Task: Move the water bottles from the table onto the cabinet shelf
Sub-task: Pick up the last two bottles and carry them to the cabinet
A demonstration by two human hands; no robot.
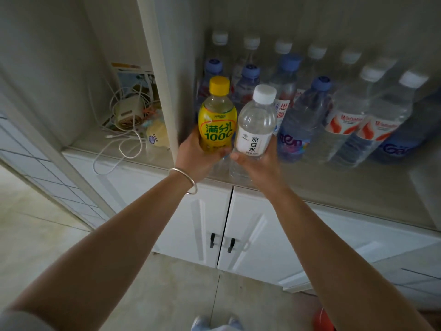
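Note:
My left hand (194,155) grips a yellow-capped bottle with a yellow label (217,115) round its base. Beside it, my right hand (256,163) grips a clear bottle with a white cap and white label (256,123). Both bottles are upright and held side by side just above the front of the cabinet shelf (334,182). Behind them, several water bottles with blue and white caps (310,111) stand in rows on that shelf.
A vertical cabinet divider (162,75) rises just left of the yellow bottle. In the left compartment lie tangled white cables, a charger (126,111) and small packets. Below the shelf are two white doors with dark handles (222,243). Tiled floor lies underneath.

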